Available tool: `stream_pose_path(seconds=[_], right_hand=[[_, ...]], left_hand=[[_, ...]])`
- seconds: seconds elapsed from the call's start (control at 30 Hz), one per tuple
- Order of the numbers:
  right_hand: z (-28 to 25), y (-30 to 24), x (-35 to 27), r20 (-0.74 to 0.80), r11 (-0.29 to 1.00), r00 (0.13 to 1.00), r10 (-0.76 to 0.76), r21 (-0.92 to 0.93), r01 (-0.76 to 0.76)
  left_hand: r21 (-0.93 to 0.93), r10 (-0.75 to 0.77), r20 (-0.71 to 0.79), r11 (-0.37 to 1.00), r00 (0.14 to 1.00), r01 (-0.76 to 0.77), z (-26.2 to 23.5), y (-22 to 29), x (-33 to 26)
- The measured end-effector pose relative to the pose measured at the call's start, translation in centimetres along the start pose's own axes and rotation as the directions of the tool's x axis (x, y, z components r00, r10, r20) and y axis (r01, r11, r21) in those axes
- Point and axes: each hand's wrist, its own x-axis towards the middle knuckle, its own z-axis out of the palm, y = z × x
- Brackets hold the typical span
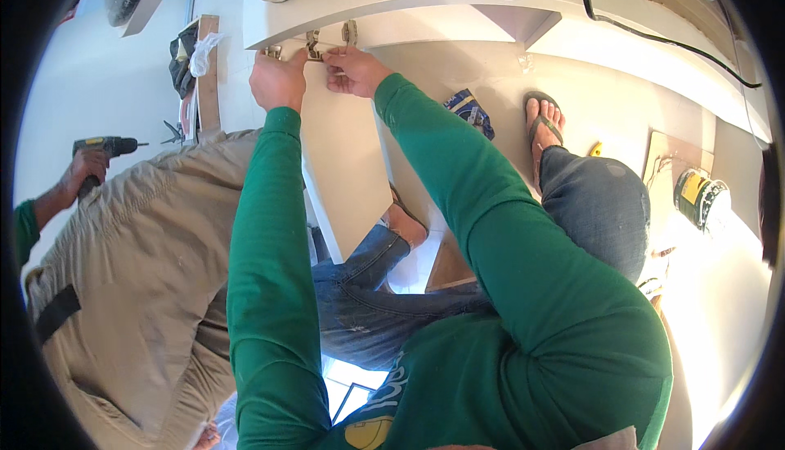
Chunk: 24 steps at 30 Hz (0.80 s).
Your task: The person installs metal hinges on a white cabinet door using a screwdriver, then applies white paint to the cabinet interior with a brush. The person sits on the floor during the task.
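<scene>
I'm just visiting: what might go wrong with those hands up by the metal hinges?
Pinched skin: the right hand has its fingers close beside a shiny metal hinge, which might nip them if it moves.

Dropped panel: if the flat white panel slips, it could strike the left foot, which shows bare skin close by.
</scene>
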Motion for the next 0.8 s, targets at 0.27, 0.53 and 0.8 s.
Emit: stream_pose_path(seconds=[0.27,0.53,0.8], right_hand=[[0.9,1.7,-0.8,-0.139,0.949,0.944,-0.299,-0.151,0.278],[2.1,3.0,-1.0,-0.252,0.907,0.883,-0.396,-0.259,0.333],[1.9,2.6,-0.4,-0.218,0.894,0.878,-0.426,-0.251,0.372]], left_hand=[[-0.074,-0.015,0.036,0.997,0.999,0.018,0.1,-0.1,0.4],[-0.090,0.034,-0.010,0.995,0.999,-0.035,0.0,-0.1,0.3],[-0.144,0.048,0.098,0.989,0.994,-0.034,-0.2,-1.0,0.6]])
